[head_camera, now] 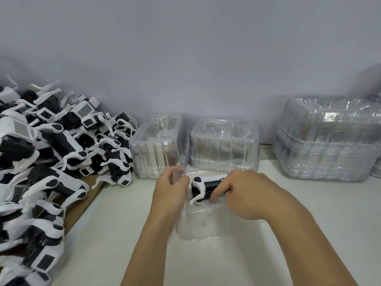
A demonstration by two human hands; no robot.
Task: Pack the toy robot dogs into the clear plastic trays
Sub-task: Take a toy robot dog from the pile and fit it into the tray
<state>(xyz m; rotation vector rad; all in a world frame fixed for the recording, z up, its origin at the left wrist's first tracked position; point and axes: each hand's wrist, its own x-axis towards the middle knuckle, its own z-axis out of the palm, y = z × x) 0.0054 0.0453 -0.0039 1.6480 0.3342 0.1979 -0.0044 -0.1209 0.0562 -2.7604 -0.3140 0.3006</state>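
A clear plastic tray (206, 223) lies on the white table in front of me. Inside it sits a black-and-white toy robot dog (203, 187). My right hand (243, 193) grips the dog's body from the right, its fingers curled over the black part. At the tray's left rim, my left hand (171, 186) pinches the clear plastic wall. A large heap of the same toy robot dogs (51, 153) covers the left side of the table.
Two empty clear trays (158, 153) (224, 145) stand behind my hands by the wall. A tall stack of nested clear trays (327, 141) stands at the right. Brown cardboard (82, 203) lies under the heap. Bare white tabletop (226, 263) lies near me.
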